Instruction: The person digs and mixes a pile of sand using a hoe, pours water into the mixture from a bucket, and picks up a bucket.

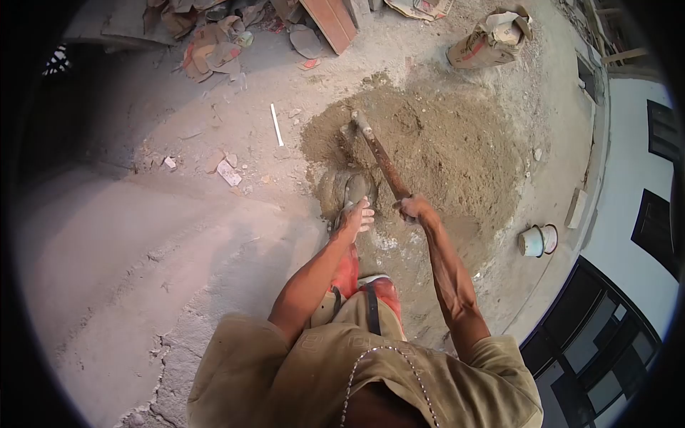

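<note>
My right hand [412, 208] is closed around the lower end of a hoe's long wooden handle [387, 165]. From there the hoe slants up and left across the sand pile [442, 143], and its head, partly hidden, meets the pile near its left side. My left hand [357, 217] is off the handle, with fingers stretched out and apart and nothing visible in them. Just beyond those fingers lies a smooth, rounded grey thing [357, 187] whose kind I cannot make out. Darker, wet-looking mix surrounds it at the pile's left edge.
An opened paper sack [492, 43] stands past the pile. Buckets [536, 241] sit on the right, near a white wall [638, 164]. Torn paper sacks [214, 53] and a reddish-brown board [330, 25] lie at the far side. A white strip [276, 125] rests on the floor.
</note>
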The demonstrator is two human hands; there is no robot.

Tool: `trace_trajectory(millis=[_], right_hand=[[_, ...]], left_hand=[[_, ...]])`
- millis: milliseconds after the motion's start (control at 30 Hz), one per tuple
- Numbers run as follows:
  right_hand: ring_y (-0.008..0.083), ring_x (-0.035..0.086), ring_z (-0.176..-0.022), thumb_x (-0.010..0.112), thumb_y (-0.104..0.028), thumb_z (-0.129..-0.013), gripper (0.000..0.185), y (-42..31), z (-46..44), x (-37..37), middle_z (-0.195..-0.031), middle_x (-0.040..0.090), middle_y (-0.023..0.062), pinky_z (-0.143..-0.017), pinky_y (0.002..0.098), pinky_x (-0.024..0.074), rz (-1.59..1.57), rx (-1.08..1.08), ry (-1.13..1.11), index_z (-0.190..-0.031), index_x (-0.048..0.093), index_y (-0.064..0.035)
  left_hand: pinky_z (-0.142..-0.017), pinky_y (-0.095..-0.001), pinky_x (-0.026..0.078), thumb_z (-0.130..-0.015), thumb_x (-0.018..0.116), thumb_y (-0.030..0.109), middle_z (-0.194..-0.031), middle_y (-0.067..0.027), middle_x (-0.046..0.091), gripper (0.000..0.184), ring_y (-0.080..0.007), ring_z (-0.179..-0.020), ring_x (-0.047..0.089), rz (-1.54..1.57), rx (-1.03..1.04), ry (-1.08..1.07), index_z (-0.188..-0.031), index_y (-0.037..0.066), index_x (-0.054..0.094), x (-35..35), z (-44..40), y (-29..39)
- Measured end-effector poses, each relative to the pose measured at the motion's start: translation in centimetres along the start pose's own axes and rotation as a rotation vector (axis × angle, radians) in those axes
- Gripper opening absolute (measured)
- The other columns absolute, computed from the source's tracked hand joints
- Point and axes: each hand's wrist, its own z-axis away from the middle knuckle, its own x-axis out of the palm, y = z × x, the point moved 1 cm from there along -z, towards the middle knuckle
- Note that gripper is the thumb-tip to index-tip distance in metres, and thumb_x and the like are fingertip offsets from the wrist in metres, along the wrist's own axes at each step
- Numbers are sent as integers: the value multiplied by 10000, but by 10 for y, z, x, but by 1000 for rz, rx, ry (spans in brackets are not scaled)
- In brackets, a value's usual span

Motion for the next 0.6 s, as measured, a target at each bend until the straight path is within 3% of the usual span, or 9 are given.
trace_trajectory(millis=[100,200,233,267,333,400,433,500,600], right_hand=[[128,485,-452,691,-224,-697,281,78,130,23,-546,525,46,-416,302,383,-162,-45,127,-742,561,21],[161,528,-543,698,-228,-683,333,199,234,82,-618,550,76,-514,331,436,-245,-69,224,-862,563,18],[177,539,-570,702,-231,-677,353,230,273,105,-644,561,88,-549,335,448,-245,-71,274,-890,563,13],[192,550,-598,706,-234,-671,375,263,310,131,-669,572,100,-584,340,460,-239,-71,323,-919,563,8],[244,572,-665,717,-243,-648,409,336,364,203,-732,598,137,-667,349,465,-450,-17,422,-948,567,-9],[357,608,-785,683,-187,-637,435,411,404,286,-839,612,223,-720,392,470,-556,25,504,-1024,560,-30],[373,604,-792,684,-195,-635,426,438,422,326,-824,612,222,-719,403,472,-591,121,531,-1010,560,-34],[394,597,-793,685,-211,-631,413,477,472,404,-801,613,216,-708,422,474,-618,332,513,-985,557,-41],[385,603,-705,669,-213,-627,364,517,551,491,-745,616,187,-649,439,484,-558,496,588,-934,544,-61]], left_hand=[[-957,-511,317,-688,598,642,-1295,-196,400,966,-346,-1119,450,7,-172,-133,-1379,75,232,65,3,-10],[-856,-526,412,-704,651,542,-1189,-174,455,927,-343,-995,523,66,-148,-278,-1369,84,196,115,-12,-48],[-793,-521,458,-723,664,476,-1134,-171,470,877,-323,-927,547,59,-161,-228,-1355,89,196,129,-12,-61],[-676,-423,505,-713,676,474,-865,-93,534,621,-260,-744,595,-15,-185,-120,-1091,37,448,139,-13,-82],[-475,-314,494,-743,681,202,-681,-73,516,285,-201,-533,556,-110,-80,-49,-874,23,502,157,-19,-134],[-431,-295,473,-739,667,158,-647,-66,511,219,-195,-478,529,-317,-112,-31,-824,37,507,176,2,-229],[-409,-286,463,-738,660,137,-630,-62,508,188,-192,-451,516,-428,-126,-11,-799,44,509,168,12,-277],[-458,-336,472,-734,636,134,-645,-66,535,140,-203,-493,534,-385,-428,-102,-783,50,534,157,51,-383],[-485,-342,487,-690,648,75,-628,-83,541,108,-227,-502,545,-540,-529,-134,-730,37,555,127,115,-526]])
